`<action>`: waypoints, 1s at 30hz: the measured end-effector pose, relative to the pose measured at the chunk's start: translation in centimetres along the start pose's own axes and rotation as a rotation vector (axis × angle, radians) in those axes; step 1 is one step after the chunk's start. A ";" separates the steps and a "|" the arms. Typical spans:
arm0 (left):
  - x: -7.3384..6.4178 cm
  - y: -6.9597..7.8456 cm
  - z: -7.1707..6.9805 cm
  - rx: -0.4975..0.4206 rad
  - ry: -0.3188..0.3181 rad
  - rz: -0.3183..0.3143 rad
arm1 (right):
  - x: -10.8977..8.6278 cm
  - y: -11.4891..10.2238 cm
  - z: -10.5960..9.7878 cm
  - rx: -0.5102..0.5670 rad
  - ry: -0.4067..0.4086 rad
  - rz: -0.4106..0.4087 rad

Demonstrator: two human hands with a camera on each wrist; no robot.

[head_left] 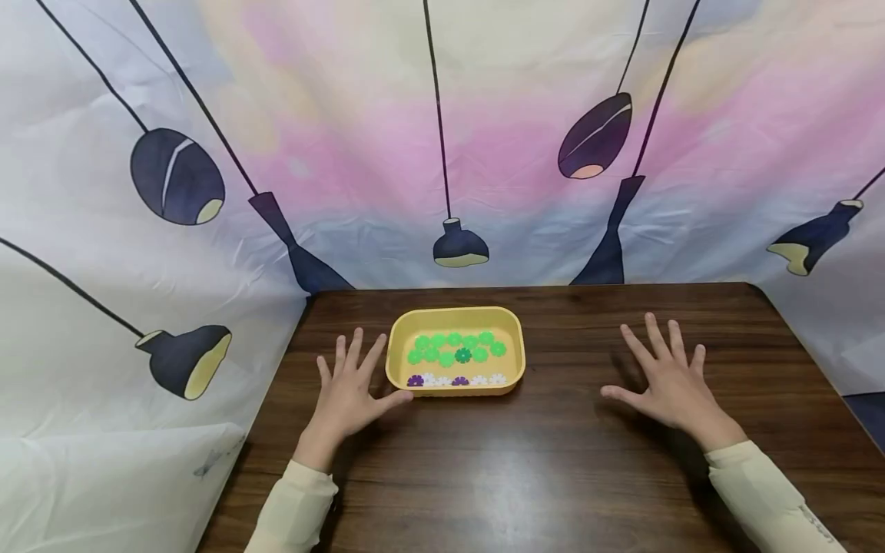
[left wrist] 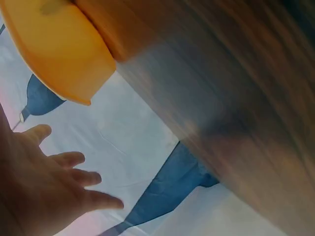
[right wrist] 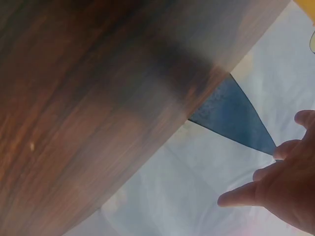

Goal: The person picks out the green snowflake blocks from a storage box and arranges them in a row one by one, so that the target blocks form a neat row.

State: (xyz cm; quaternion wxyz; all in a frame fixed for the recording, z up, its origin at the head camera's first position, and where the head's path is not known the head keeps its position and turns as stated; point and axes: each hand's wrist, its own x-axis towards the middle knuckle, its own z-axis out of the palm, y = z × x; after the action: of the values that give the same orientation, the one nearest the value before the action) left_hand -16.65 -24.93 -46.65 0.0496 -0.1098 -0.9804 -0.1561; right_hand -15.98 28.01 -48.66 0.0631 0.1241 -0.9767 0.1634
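A yellow plastic tray (head_left: 454, 390) stands toward the back of the table, left of the middle. Inside it, several light green flower-shaped pieces (head_left: 447, 359) lie with one dark green piece (head_left: 462, 355). Along its near wall sit white pieces (head_left: 478, 380) and purple pieces (head_left: 415, 381). My left hand (head_left: 351, 399) is just left of the tray with fingers spread, the thumb tip overlapping the tray's near left corner in the head view. Well to the tray's right, my right hand (head_left: 674, 388) spreads its fingers over the table, holding nothing.
The dark wood-grain table (head_left: 484, 476) runs back to a hanging cloth (head_left: 332, 138) printed with lamps, which also borders the left and right sides. Both forearms wear pale sleeves (head_left: 297, 499). In the left wrist view the tray's outer wall (left wrist: 59, 44) shows at upper left.
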 end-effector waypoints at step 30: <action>1.8 -3.2 5.3 -0.877 0.209 -0.073 | 0.7 -1.9 1.1 0.052 -0.010 -0.024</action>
State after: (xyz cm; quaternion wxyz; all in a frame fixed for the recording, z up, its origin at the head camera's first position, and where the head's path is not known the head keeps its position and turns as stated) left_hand -19.46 -25.84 -52.38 0.0917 -0.0693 -0.8144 -0.5688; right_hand -16.27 25.72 -49.00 0.0569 0.1383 -0.9708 0.1874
